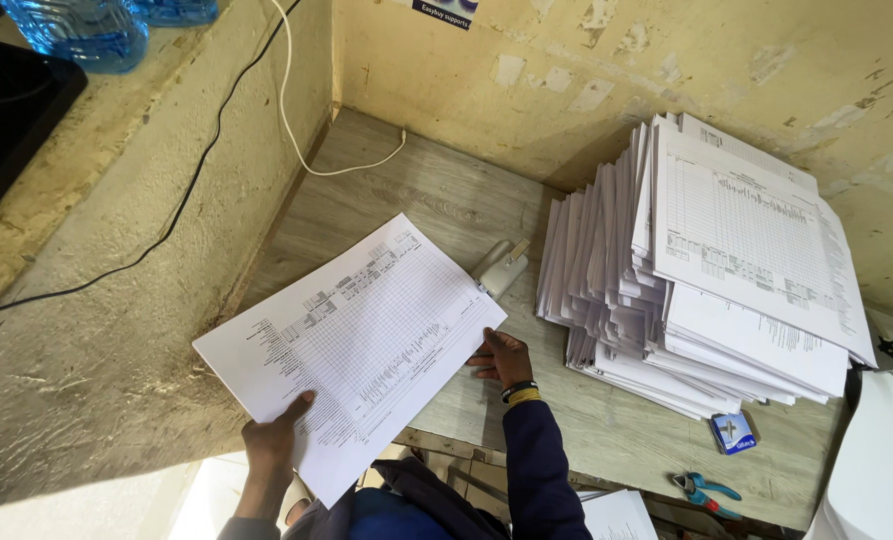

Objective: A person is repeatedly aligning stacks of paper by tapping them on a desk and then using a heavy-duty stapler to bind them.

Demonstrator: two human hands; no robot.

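Printed grid sheets (351, 340): a thin set, held above the wooden surface (406, 190) at its 7 o'clock edge. Left hand (271, 440) closed on the set's near edge; right hand (501, 358) lies open, fingers spread, at the 3 o'clock corner. Stapler (499, 265) at 1 o'clock, untouched. Tall fanned paper stack (726, 270) at 3 o'clock. Small blue box (732, 432) and blue-handled pliers (706, 490) at 4 o'clock.

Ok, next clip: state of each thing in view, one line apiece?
Printed sheets: held flat over the desk.
Left hand: gripping their near edge.
Right hand: fingers on their right edge.
Paper stack: fanned, uneven, against the wall.
Stapler: closed, on the desk.
Pliers: lying flat.
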